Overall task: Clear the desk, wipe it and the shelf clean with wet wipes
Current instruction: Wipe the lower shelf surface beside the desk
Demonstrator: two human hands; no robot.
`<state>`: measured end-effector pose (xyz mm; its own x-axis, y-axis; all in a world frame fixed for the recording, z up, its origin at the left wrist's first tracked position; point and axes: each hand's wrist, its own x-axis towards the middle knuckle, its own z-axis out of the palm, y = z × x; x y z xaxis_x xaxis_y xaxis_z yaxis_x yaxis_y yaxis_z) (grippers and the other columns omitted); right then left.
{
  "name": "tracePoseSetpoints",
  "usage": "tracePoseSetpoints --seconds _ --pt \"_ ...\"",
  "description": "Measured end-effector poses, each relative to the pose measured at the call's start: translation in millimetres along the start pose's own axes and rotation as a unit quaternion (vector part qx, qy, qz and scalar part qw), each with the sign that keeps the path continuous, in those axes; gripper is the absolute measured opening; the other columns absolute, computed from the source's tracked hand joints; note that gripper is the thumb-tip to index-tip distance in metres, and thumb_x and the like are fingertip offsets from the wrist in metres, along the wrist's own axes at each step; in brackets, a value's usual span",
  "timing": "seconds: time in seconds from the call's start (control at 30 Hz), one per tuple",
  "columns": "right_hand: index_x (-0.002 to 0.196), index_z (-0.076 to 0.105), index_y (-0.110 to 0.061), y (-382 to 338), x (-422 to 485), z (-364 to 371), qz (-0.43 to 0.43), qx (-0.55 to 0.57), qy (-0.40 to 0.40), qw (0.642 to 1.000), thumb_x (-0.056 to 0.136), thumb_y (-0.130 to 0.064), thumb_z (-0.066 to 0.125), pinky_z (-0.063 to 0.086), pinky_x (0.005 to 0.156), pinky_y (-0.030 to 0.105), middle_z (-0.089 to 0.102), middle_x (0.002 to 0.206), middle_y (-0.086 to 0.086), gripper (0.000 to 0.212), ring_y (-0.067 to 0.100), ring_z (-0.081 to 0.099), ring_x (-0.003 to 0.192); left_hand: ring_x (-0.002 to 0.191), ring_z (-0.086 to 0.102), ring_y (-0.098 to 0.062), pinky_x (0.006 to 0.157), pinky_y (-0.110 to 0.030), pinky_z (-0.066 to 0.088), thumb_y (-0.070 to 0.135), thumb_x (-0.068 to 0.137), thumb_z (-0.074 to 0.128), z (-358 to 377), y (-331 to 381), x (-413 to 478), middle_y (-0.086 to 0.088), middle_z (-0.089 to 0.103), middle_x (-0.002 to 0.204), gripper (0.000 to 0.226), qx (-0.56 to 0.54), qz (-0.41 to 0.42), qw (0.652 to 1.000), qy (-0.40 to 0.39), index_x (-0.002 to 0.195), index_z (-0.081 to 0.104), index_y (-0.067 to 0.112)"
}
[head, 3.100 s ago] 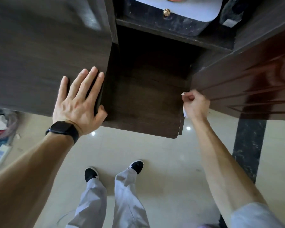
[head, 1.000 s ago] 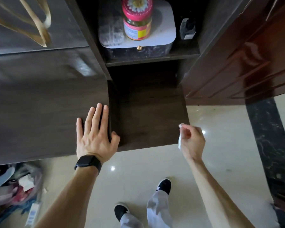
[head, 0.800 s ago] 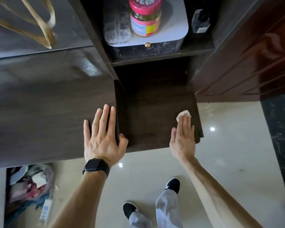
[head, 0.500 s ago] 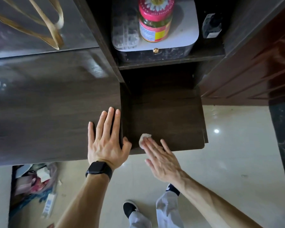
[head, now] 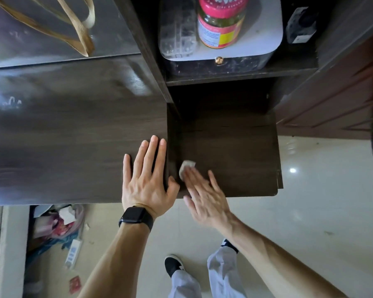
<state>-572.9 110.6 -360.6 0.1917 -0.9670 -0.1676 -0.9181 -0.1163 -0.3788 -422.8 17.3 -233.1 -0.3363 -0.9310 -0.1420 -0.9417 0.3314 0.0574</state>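
**A:** Start closest to me. Why is the left hand (head: 148, 181) parked on the desk (head: 73, 147)?

**B:** I read it as a brace. It lies palm down at the desk's near right corner, fingers spread and straight, thumb hooked over the edge toward the lower shelf (head: 235, 155). It grips nothing; the hand is open and flat. My guess is it steadies the body while the other arm reaches.

**A:** And the right hand (head: 205, 194)?

**B:** It comes in from the lower right, forearm angled up and left, wrist low, fingers extended and fanned. The fingertips press a small crumpled wet wipe (head: 186, 167) flat onto the shelf board, in its near left corner just beside the desk's side panel. So it's no pinch: the fingers are apart, pinning the wipe rather than closing round it. The hand is blurred, so I judge it's mid-stroke.

**A:** Why held flat?

**B:** Pressure spreads across the wipe and it slides along the board, I'd say.

**A:** Further back?

**B:** The shelf's rear is dark and bare. Above it, a jar (head: 221, 22) stands on a white-lidded box (head: 261, 39). Far left on the desk, tan bag handles (head: 82, 37) lie.
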Motion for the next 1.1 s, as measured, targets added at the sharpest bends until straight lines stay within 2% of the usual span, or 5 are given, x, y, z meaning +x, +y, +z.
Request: tracePoseSetpoints --seconds 0.23,0.5,0.7,0.9,1.1 --pt "0.152 0.038 -0.015 69 -64 -7 0.091 -0.069 0.097 0.989 0.101 -0.031 0.048 0.032 0.114 0.054 0.036 0.159 0.003 0.055 0.022 0.031 0.148 0.153 0.011 -0.02 0.122 -0.054 0.01 0.041 0.078 0.043 0 -1 -1 0.0 0.017 0.165 0.085 -0.007 -0.003 1.0 -0.006 0.157 0.021 0.02" --pt "0.112 0.073 -0.022 85 -3 -27 0.226 0.055 0.259 0.937 0.086 0.0 0.068 0.054 0.067 0.037 0.06 0.087 0.003 0.035 0.025 0.055 0.074 0.153 0.01 -0.019 0.122 -0.053 0.008 0.041 0.079 0.042 -1 0 -1 0.001 0.015 0.165 0.085 -0.004 -0.006 1.0 -0.012 0.158 0.019 0.02" --pt "0.113 0.07 -0.026 7 -6 -6 0.093 0.143 0.152 0.973 0.089 -0.005 0.061 0.054 0.073 0.025 0.061 0.093 -0.003 0.033 0.014 0.06 0.079 0.153 0.009 -0.02 0.122 -0.054 0.008 0.041 0.079 0.042 -3 1 1 0.001 0.014 0.166 0.086 0.0 -0.006 1.0 -0.017 0.158 0.018 0.02" --pt "0.124 0.066 -0.015 88 5 -52 0.246 0.104 0.24 0.933 0.095 -0.01 0.063 0.055 0.065 0.032 0.062 0.095 0.01 0.029 0.024 0.064 0.074 0.152 0.012 -0.02 0.122 -0.055 0.01 0.04 0.078 0.043 -3 0 1 0.0 0.017 0.165 0.085 -0.01 -0.007 1.0 -0.009 0.157 0.021 0.02" --pt "0.117 0.07 -0.012 78 133 -56 0.178 0.125 0.251 0.943 0.093 -0.006 0.062 0.054 0.074 0.027 0.062 0.1 0.012 0.026 0.025 0.066 0.079 0.152 0.012 -0.019 0.123 -0.052 0.007 0.041 0.077 0.042 -2 1 1 0.001 0.016 0.165 0.085 -0.004 -0.011 1.0 -0.007 0.157 0.022 0.02"
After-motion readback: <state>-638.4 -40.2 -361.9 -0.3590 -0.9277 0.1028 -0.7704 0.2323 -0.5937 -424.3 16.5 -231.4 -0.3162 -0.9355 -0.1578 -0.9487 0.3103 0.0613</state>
